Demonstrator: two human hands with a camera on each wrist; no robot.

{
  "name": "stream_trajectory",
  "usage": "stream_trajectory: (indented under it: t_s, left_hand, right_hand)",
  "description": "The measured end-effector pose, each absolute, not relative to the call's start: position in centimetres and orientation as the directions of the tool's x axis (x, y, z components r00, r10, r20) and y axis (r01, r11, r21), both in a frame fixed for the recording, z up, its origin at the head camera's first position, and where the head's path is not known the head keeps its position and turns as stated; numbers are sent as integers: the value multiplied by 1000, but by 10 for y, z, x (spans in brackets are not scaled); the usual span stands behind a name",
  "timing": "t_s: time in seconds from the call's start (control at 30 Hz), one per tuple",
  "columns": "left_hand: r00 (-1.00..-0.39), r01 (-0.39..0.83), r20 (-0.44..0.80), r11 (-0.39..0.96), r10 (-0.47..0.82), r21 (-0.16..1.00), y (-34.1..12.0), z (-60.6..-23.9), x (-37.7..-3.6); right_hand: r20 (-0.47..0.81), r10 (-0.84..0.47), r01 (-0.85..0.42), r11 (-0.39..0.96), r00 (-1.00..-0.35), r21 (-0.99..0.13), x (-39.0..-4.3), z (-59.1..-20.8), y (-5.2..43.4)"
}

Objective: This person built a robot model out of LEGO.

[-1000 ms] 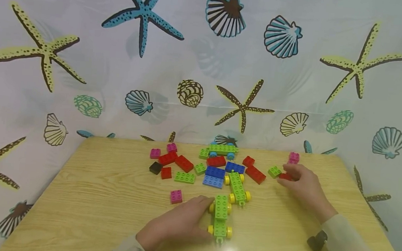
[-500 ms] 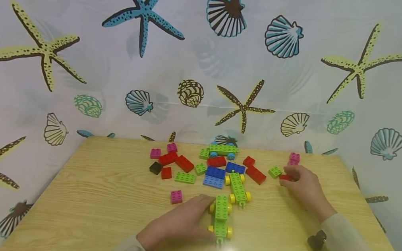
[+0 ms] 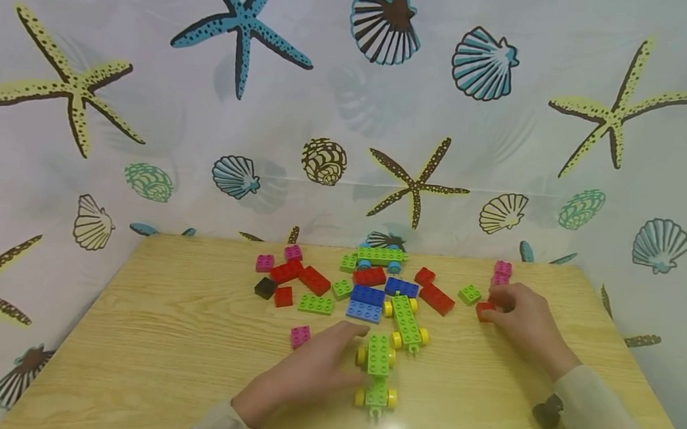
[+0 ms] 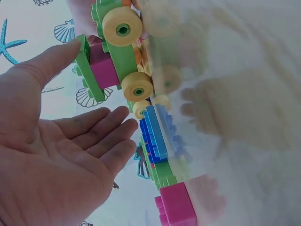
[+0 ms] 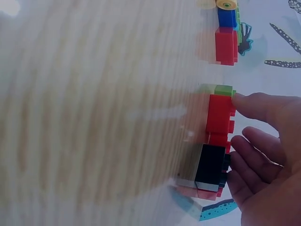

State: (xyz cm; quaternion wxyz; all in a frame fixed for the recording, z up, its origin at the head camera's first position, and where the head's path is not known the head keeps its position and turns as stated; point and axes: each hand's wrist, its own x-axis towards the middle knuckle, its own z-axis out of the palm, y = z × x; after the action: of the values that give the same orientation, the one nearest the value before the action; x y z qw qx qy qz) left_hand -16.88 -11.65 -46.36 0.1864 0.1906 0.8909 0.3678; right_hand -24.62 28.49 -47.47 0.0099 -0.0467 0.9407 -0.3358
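Note:
My left hand (image 3: 311, 372) is beside a green wheeled base (image 3: 376, 396) with yellow wheels. Its fingers and thumb are spread. A green brick (image 4: 89, 70) sits over a pink brick (image 4: 103, 65) on that base; the thumb tip overlaps the green brick's edge in the left wrist view. My right hand (image 3: 526, 326) is at the table's right side, its thumb and fingertips at a red brick (image 3: 485, 312). In the right wrist view the thumb tip is by the red brick's (image 5: 219, 114) top corner and the loosely bent fingers are by a black brick (image 5: 211, 165).
A second yellow-wheeled base (image 3: 408, 321) stands just behind. Blue bricks (image 3: 367, 294), red bricks (image 3: 316, 279) and a blue-wheeled base (image 3: 381, 256) lie farther back. A pink brick (image 3: 300, 337) is left of my left hand. A patterned curtain (image 3: 353, 106) hangs behind the table (image 3: 153, 361).
The red brick has shifted slightly toward me and shows more beside my right fingers. My left hand's fingers have lifted and spread a little from the wheeled base.

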Motion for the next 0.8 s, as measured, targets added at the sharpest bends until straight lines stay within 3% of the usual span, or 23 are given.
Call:
stream_trajectory:
  t_s: [0.5,0.8]
  left_hand:
    - [-878,96,-220,605,426,791,-112,-462,-168]
    - [-876,100,-203,579,436,809,-112,-463,-168]
  right_hand:
    - [41,-174,-168,821,-984,-546,-246,-479,285]
    - [51,-183,-182,832,-982,-524,-246,-478,284]
